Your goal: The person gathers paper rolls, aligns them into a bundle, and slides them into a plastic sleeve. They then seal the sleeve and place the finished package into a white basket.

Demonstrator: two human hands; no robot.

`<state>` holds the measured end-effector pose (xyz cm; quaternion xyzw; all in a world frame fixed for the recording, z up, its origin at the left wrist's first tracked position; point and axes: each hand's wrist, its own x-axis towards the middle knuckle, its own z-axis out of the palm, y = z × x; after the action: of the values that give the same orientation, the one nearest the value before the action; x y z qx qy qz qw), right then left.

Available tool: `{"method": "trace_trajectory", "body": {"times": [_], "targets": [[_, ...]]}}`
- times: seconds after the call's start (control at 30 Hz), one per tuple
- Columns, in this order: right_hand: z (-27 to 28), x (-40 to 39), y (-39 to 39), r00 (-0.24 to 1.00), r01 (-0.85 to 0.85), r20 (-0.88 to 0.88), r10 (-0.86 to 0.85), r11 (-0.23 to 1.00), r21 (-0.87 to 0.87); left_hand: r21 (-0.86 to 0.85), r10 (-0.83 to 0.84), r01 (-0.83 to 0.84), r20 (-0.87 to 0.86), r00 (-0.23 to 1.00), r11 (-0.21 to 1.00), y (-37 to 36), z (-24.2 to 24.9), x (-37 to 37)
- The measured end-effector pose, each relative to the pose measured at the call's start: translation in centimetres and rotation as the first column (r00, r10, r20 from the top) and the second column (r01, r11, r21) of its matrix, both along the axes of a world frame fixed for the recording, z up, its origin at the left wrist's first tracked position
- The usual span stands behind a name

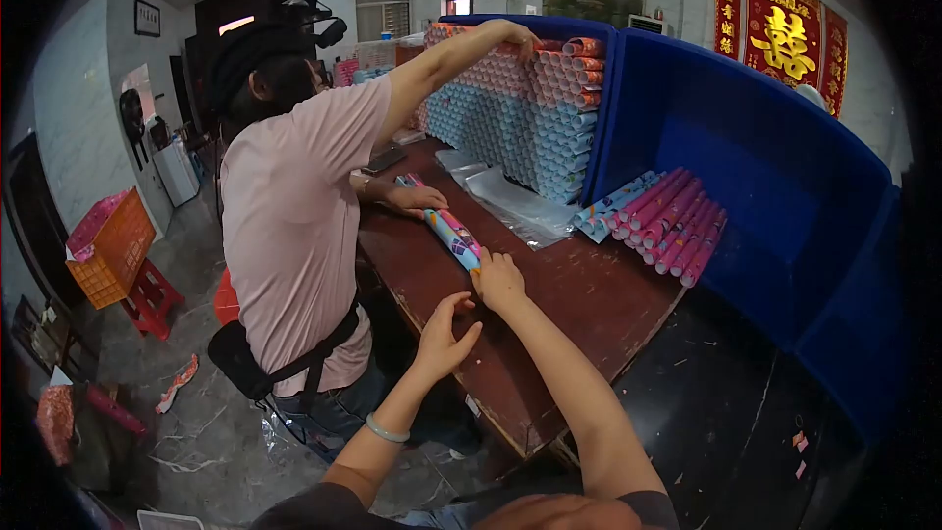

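Observation:
On the brown table lie a light-blue and a pink printed paper roll, side by side. My right hand closes around their near end. My left hand, with a pale bangle on the wrist, hovers just left of it, fingers apart and holding nothing. A co-worker's hand rests on the far part of the same rolls. The co-worker's other hand reaches to the top of a tall stack of rolls, orange and pink above, blue below.
A pile of pink and blue rolls lies on the table's right side, beside large blue bins. Clear plastic bags are spread near the stack. The co-worker stands at the left. An orange crate sits on a red stool.

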<state>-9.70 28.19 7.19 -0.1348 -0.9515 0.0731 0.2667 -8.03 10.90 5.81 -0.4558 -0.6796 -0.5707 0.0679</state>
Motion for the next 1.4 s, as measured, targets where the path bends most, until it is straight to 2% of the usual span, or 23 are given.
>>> {"method": "trace_trajectory", "body": {"times": [0.4,0.6,0.67,0.7,0.77,0.9,0.97,1.07,1.2,1.3,1.4], "targets": [[0.1,-0.1,-0.2,0.999,0.024,0.024,-0.023,0.999,-0.039,-0.046,0.033,-0.035,-0.031,0.999,0.998,0.1,0.1,0.2],[0.2,-0.1,-0.1,0.998,0.028,0.064,-0.024,0.998,-0.06,-0.001,0.062,-0.062,-0.039,0.997,0.998,0.2,-0.2,0.6],[0.0,-0.3,0.0,0.998,0.042,0.051,-0.039,0.998,-0.051,0.138,0.023,-0.05,0.189,0.982,0.989,0.1,-0.4,0.9],[0.0,-0.3,0.1,0.998,0.035,0.053,-0.033,0.998,-0.047,0.142,0.028,-0.056,0.192,0.981,0.988,0.1,-0.7,0.8],[0.0,-0.2,0.3,0.997,0.028,0.07,-0.024,0.999,-0.046,0.22,0.058,-0.075,0.08,0.995,0.973,0.1,-1.4,0.4],[0.3,-0.3,0.0,0.992,0.061,0.115,-0.056,0.997,-0.04,0.189,0.062,-0.067,0.031,0.998,0.98,0.1,-0.8,0.9],[0.2,-0.3,0.3,0.994,0.029,0.102,-0.028,1.0,-0.009,0.114,0.087,-0.068,-0.166,0.982,0.991,0.2,-0.7,0.9],[-0.1,-0.4,0.8,0.995,-0.004,0.1,0.005,1.0,-0.003,0.031,0.075,-0.072,-0.1,0.992,0.997,0.0,-0.5,1.1],[0.0,-0.2,0.9,0.995,-0.022,0.1,0.024,1.0,-0.019,0.019,0.108,-0.107,-0.036,0.994,0.994,-0.1,-0.7,1.7],[0.3,0.0,0.8,0.994,-0.021,0.11,0.021,1.0,-0.003,0.04,0.081,-0.072,-0.335,0.939,0.997,-0.4,-1.1,2.1],[0.7,0.3,0.6,0.993,-0.012,0.114,0.014,1.0,-0.02,0.079,0.088,-0.066,-0.318,0.944,0.995,-1.6,-0.2,3.4]]}}
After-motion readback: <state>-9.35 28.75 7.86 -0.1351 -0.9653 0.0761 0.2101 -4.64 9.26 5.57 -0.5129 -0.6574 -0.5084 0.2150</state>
